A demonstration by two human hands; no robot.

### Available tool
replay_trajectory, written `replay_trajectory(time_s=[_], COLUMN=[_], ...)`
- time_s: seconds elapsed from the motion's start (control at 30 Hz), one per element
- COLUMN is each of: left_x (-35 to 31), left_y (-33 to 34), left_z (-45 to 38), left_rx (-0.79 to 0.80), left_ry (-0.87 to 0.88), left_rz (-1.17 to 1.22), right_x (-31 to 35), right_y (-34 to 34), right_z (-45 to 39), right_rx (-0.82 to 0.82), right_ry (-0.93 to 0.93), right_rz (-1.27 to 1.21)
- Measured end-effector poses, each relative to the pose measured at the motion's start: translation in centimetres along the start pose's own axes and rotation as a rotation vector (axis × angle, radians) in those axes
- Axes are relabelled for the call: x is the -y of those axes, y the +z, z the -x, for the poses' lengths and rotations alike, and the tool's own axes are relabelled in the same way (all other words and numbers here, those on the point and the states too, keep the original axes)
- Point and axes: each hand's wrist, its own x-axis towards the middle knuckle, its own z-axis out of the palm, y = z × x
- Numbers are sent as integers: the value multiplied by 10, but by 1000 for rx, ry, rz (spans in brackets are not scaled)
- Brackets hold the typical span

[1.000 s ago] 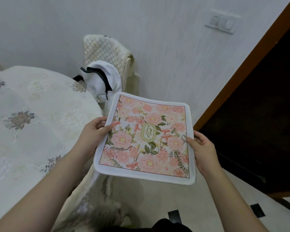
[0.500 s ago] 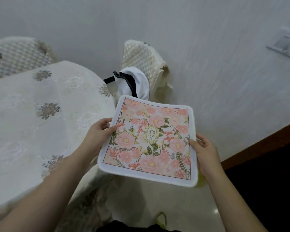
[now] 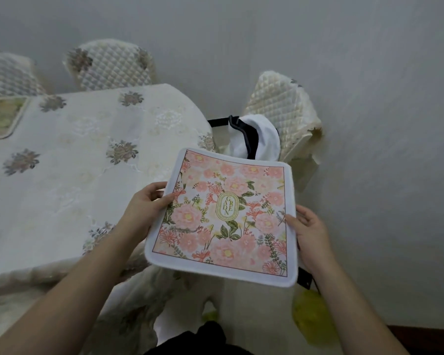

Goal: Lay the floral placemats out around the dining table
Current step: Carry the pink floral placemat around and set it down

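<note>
Grip: left hand (image 3: 145, 207) and right hand (image 3: 309, 230) pinch placemat (image 3: 224, 217) edges.
Done: one mat (image 3: 0, 117) seemingly on table (image 3: 69, 180).
Left: this placemat unplaced.

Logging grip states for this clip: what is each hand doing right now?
Left hand: closed on the left edge of the floral placemat.
Right hand: closed on the placemat's right edge.

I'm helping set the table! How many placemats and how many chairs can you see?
Placemats: 2, the pink floral placemat in both hands and a green placemat on the table.
Chairs: 3.
Total: 5.
</note>
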Motion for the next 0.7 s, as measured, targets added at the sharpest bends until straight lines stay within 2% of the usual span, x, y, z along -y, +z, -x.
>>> replay_trajectory(time_s=[0.37,0.7], left_x=[-4,1], left_y=[-45,-54], left_z=[-62,-74], left_rx=[-140,-407], left_ry=[-52,-140], left_rz=[117,56], right_x=[38,38], right_y=[76,126], right_z=[-82,-166], right_rx=[204,441], right_ry=[-16,71], right_rz=[125,202])
